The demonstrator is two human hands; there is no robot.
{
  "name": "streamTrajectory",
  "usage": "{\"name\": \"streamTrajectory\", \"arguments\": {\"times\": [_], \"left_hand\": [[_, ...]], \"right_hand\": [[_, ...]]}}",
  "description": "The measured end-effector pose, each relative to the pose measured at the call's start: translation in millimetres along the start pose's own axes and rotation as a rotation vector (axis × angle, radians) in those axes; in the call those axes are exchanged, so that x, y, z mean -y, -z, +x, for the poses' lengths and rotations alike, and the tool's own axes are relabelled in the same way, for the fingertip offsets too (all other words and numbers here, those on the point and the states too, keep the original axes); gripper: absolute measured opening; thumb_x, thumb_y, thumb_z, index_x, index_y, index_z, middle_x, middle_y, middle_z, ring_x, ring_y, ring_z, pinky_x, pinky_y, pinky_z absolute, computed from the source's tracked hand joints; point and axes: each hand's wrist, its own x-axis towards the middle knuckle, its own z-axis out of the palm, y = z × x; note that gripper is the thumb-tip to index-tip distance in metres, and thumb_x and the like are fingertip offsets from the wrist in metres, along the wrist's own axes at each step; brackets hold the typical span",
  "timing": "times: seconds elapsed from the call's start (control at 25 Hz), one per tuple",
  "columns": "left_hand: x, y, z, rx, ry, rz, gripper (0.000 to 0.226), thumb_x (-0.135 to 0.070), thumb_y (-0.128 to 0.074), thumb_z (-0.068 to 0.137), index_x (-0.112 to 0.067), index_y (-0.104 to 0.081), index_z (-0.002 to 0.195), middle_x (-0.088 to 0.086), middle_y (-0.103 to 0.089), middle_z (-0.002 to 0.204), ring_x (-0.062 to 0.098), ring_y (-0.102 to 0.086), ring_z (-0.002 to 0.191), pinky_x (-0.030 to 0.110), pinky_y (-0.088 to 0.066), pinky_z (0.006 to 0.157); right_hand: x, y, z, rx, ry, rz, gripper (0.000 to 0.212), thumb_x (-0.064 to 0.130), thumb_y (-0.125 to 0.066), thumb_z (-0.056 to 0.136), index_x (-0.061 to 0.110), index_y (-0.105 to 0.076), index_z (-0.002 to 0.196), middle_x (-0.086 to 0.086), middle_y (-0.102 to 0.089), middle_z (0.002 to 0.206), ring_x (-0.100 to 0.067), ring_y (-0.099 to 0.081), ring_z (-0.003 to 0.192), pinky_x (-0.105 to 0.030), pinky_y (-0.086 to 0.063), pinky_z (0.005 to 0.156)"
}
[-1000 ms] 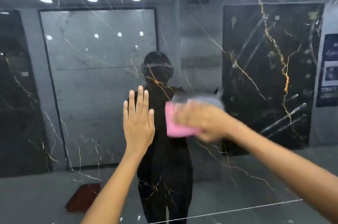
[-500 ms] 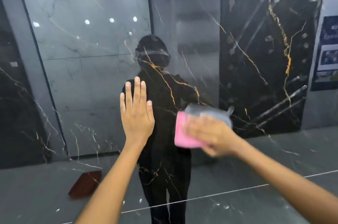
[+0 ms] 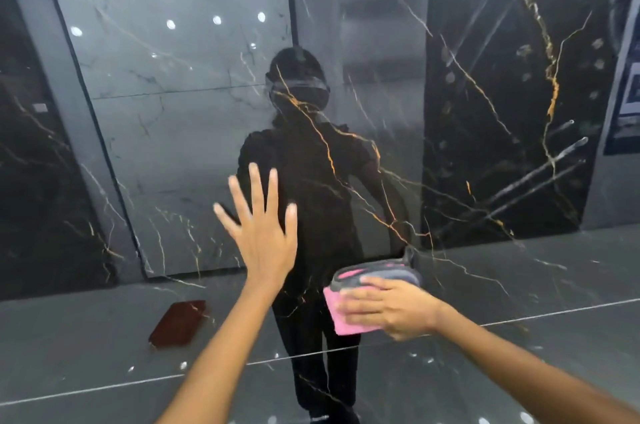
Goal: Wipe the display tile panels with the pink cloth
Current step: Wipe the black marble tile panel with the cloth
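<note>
Fingers (image 3: 363, 299) flat on folded pink cloth (image 3: 341, 321), grey backing.

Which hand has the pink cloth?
The right hand presses the pink cloth on the tile panel. The left hand is bare, fingers spread.

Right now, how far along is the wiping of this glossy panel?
Mid-job. The right hand presses the pink cloth flat on the panel, low down. The left hand is spread against it, bracing. The panel reflects clearly, but I can't tell wiped from unwiped areas, nor how much is left.
</note>
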Motion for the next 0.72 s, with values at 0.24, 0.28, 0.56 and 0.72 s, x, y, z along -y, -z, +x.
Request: {"name": "streamTrajectory", "arguments": {"times": [0.24, 0.28, 0.56, 0.72], "left_hand": [[23.7, -34.9, -52.5, -0.029, -0.029, 0.008, 0.056, -0.045, -0.010, 0.105, -0.028, 0.004, 0.157, -0.005, 0.011, 0.164, 0.025, 0.013, 0.150, 0.054, 0.004, 0.117], [23.1, -36.9, -49.3, -0.044, -0.035, 0.010, 0.056, -0.045, -0.010, 0.105, -0.027, 0.003, 0.157, -0.006, 0.011, 0.164, 0.024, 0.013, 0.150, 0.053, 0.005, 0.117], [28.2, -37.6, -60.6, -0.050, -0.071, 0.000, 0.057, -0.043, -0.012, 0.105, -0.027, 0.004, 0.156, -0.007, 0.013, 0.163, 0.023, 0.013, 0.150, 0.049, 0.006, 0.118], [27.9, -41.0, -53.6, -0.079, -0.089, 0.008, 0.057, -0.042, -0.014, 0.105, -0.027, 0.003, 0.157, -0.008, 0.013, 0.163, 0.023, 0.013, 0.150, 0.048, 0.006, 0.119]], "right_hand": [[-155.9, 57.8, 12.2, -0.576, -0.851, 0.023, 0.067, 0.009, -0.053, 0.067, 0.013, -0.053, 0.135, -0.012, -0.047, 0.143, -0.033, -0.033, 0.141, -0.048, -0.026, 0.113], [-139.1, 45.5, 17.3, -0.574, -0.868, 0.014, 0.070, 0.011, -0.054, 0.067, 0.013, -0.051, 0.137, -0.011, -0.044, 0.146, -0.032, -0.030, 0.143, -0.049, -0.027, 0.113], [39.4, -30.4, -25.5, -0.070, -0.147, 0.115, 0.089, 0.021, -0.066, 0.065, 0.014, -0.033, 0.147, 0.000, -0.004, 0.163, -0.020, -0.014, 0.149, -0.041, -0.004, 0.122], [-90.0, 32.5, 41.8, -0.616, -0.752, 0.153, 0.054, 0.004, -0.054, 0.076, 0.006, -0.059, 0.129, -0.010, -0.045, 0.147, -0.031, -0.034, 0.141, -0.048, -0.028, 0.114]]}}
